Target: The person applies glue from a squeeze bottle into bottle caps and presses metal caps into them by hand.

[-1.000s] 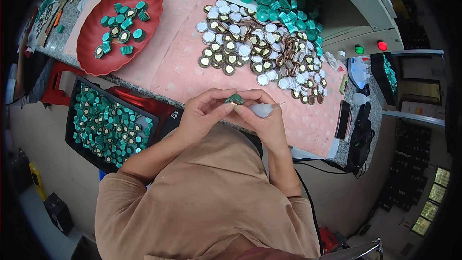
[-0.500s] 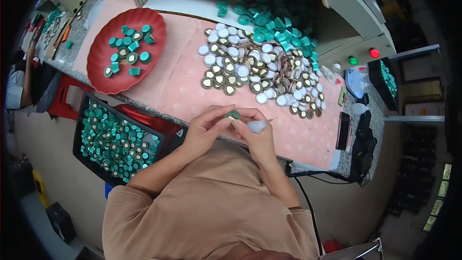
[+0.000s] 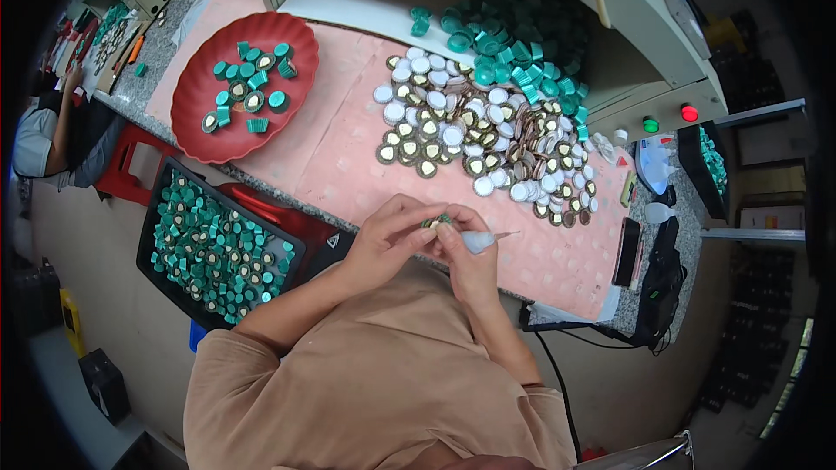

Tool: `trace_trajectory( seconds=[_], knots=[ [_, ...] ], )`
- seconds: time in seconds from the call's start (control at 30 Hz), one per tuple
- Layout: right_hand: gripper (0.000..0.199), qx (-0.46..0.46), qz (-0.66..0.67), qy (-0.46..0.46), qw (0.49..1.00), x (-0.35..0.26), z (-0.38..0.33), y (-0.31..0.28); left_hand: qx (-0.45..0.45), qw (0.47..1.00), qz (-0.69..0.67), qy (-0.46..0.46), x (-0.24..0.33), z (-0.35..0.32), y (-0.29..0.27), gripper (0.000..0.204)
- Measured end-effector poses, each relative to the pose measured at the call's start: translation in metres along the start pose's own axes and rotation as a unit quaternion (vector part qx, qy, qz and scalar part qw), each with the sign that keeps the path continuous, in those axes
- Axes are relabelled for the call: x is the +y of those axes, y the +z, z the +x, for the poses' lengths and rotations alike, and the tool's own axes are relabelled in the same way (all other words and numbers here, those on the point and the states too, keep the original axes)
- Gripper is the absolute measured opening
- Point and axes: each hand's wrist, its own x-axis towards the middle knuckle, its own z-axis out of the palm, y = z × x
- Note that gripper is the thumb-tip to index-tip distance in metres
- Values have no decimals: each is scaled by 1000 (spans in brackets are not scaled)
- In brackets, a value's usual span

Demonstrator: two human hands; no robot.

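Note:
In front of my body, over the near edge of the pink tabletop, my two hands meet around a small green cap [image 3: 437, 221] with a pale gold face inside it. My left hand [image 3: 383, 242] pinches this cap between its fingers. My right hand [image 3: 471, 271] has its thumb and fingertips at the cap too. A whitish squeeze bottle [image 3: 478, 241] with a thin needle tip is tucked in my right hand, the tip pointing right. Beyond my hands lies a pile of round discs [image 3: 484, 135], some white, some dark-rimmed with gold faces.
Green caps [image 3: 494, 59] spill from a cabinet opening behind the discs. At left stand a red scalloped plate [image 3: 193, 113] holding several caps and, lower, a black tray [image 3: 150, 283] full of them. A phone [image 3: 625, 251] lies at right. Another person's arm [image 3: 63, 126] shows far left.
The whole view has shifted slightly. The cap between my fingers has tilted, now showing more of its gold face. The bottle in my right hand shows more plainly, its needle pointing right.

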Motion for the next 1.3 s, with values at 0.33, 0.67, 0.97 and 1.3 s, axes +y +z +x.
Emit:
trace_trajectory(
  seconds=[0.33, 0.67, 0.97, 1.3],
  knots=[
    [33, 17, -174, -67, 982, -27, 4, -36, 313, 834, 425, 163, 59, 17, -108, 33],
    [28, 32, -200, -139, 969, -10, 8, -54, 193, 809, 523, 186, 23, 208, -110, 33],
    [26, 62, -117, -119, 984, -24, -7, -45, 161, 838, 459, 245, 0, 220, -102, 17],
    [32, -24, -180, -325, 928, -31, 8, -25, -84, 977, 175, 92, 56, 66, -5, 61]
  ],
)
